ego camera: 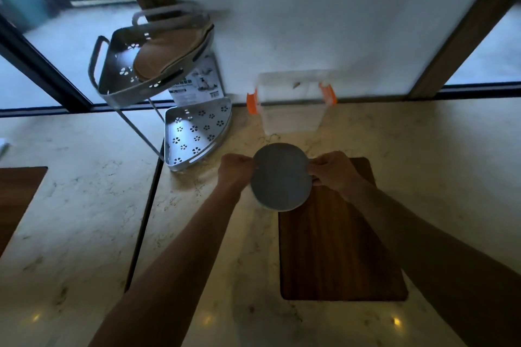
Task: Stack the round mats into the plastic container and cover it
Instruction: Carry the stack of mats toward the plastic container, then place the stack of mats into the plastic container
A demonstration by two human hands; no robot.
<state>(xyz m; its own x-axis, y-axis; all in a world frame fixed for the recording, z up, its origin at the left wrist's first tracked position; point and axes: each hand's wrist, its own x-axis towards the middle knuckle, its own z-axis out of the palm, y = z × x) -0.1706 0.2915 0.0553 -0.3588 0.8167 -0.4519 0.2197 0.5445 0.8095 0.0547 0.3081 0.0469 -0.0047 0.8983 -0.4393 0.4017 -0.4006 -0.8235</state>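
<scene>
Head view: pale veined marble counter (84, 205) against a white wall (310, 8), windows at either side. The left hand (235, 170) and right hand (332, 169) pinch opposite edges of stacked round grey mats (280, 177), held above a dark wooden board (338, 248), near the clear plastic container with orange clips (290, 104). A perforated metal corner rack (194, 132) stands left.

Both forearms reach forward, left hand (235, 170) and right hand (334, 170) each closed in a pinching grip, facing each other.
</scene>
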